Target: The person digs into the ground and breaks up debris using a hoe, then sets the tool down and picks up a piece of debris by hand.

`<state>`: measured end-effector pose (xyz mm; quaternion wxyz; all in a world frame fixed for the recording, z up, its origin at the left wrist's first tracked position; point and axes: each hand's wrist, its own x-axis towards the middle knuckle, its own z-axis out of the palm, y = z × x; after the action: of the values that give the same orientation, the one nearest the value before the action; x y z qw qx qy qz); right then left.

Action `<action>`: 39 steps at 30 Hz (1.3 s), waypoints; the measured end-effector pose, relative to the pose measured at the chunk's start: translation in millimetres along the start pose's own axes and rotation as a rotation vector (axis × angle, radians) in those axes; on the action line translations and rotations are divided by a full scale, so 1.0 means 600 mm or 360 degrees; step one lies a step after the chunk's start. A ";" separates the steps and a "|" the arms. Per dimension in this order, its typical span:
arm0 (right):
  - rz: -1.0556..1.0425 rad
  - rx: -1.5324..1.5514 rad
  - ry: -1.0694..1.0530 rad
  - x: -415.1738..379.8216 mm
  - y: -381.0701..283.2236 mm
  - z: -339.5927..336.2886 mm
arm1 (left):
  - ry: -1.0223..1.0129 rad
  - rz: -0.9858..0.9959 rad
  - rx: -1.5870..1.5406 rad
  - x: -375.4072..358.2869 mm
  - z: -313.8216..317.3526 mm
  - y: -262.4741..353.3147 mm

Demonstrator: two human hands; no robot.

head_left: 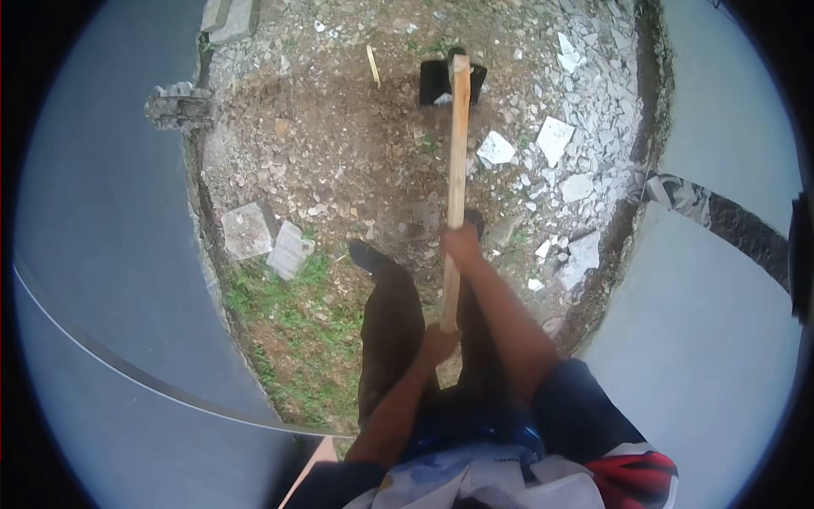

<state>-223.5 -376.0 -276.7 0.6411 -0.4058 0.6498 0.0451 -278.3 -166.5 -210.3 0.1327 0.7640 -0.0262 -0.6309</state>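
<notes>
A hoe with a long, pale wooden handle stretches away from my body, its dark, wide metal blade over the rubble-strewn soil ahead. My right hand is wrapped round the middle of the handle. Lower down, close to my thighs, my left hand grips the handle's near end. Brown soil mixed with small stones lies around and left of the blade. Just to the right of the handle is a white broken tile piece.
Grey walls bound the strip on both sides. Broken white tile shards cover the right side. Two flat slabs lie at left beside green weeds. A broken masonry stub juts from the left wall. My shoe is on the ground.
</notes>
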 end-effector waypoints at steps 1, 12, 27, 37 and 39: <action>-0.0044 -0.0059 0.0015 -0.097 -0.018 -0.005 | -0.0290 0.0081 -0.0201 -0.028 0.040 -0.070; -0.0529 0.0372 0.0111 -0.159 -0.100 -0.100 | -0.0203 0.0717 -0.0036 0.011 0.013 0.048; -0.0036 -0.0024 -0.0100 -0.098 0.180 0.000 | -0.0134 0.0014 -0.0161 -0.045 0.124 -0.112; -0.0296 0.0540 0.0203 -0.130 -0.086 -0.292 | -0.0374 0.0492 0.0254 -0.054 0.116 0.161; -0.0542 0.0566 0.0408 -0.077 -0.128 -0.368 | -0.0255 0.0855 0.0205 -0.010 0.136 0.243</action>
<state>-361.4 -533.5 -162.9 0.6131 -0.3927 0.6458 -0.2297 -339.9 -319.3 -184.1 0.2437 0.6842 -0.2782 -0.6285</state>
